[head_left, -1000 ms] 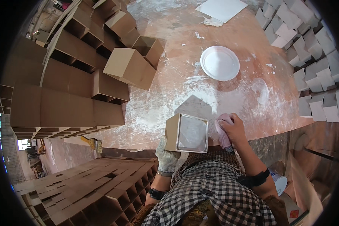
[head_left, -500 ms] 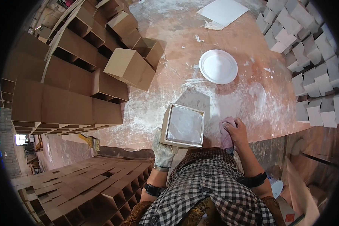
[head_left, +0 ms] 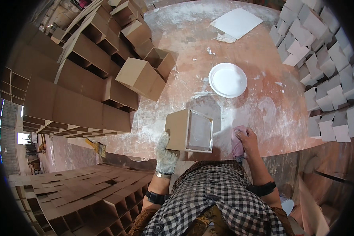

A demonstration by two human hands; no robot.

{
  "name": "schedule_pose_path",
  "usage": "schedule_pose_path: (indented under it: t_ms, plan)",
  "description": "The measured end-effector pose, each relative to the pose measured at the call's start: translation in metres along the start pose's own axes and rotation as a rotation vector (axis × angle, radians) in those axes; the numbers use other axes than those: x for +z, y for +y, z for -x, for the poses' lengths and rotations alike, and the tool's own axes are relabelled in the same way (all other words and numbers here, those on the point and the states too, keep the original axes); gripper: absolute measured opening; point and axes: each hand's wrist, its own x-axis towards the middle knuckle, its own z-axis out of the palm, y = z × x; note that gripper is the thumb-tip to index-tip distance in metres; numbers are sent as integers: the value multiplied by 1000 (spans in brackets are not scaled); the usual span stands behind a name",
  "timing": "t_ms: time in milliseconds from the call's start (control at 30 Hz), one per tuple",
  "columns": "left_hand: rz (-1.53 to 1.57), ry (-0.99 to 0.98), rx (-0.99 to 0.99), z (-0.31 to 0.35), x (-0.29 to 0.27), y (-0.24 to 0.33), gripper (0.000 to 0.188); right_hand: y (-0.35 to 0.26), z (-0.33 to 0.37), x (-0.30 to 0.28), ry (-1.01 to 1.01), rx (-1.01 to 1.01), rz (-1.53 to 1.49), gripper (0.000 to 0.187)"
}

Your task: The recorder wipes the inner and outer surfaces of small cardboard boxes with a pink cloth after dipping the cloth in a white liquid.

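Note:
My left hand [head_left: 166,154], in a knitted white glove, grips a brown cardboard box [head_left: 177,129] by its lower left side. The box is tilted over the table's near edge, and its pale, whitish inner face [head_left: 200,131] with a light rim shows to the right. My bare right hand [head_left: 247,141] is closed on a pinkish-purple cloth [head_left: 237,144], a short way right of the box and apart from it. Some of the right hand's fingers are hidden behind the cloth.
A round white plate [head_left: 227,80] lies beyond the box on the smeared table [head_left: 185,43]. White sheet [head_left: 236,23] at the far side. Brown boxes [head_left: 82,90] are stacked left, white ones [head_left: 334,90] right. A yellow-handled brush [head_left: 97,147] rests by the left edge; more boxes [head_left: 82,192] stand below.
My left hand has turned the box, so that its brown side now shows and its pale face points more to the right. My right hand still holds the cloth. The whole view has shifted slightly.

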Motion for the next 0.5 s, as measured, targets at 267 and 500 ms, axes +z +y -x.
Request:
schedule_pose_path:
  t_ms: [267, 500]
  plan:
    - [-1001, -301, 351, -13, 47, 5, 36, 6, -13, -7, -31, 56, -99, 19]
    - [-1754, -473, 530, -38, 58, -26, 38, 1, -21, -8, -24, 53, -149, 18]
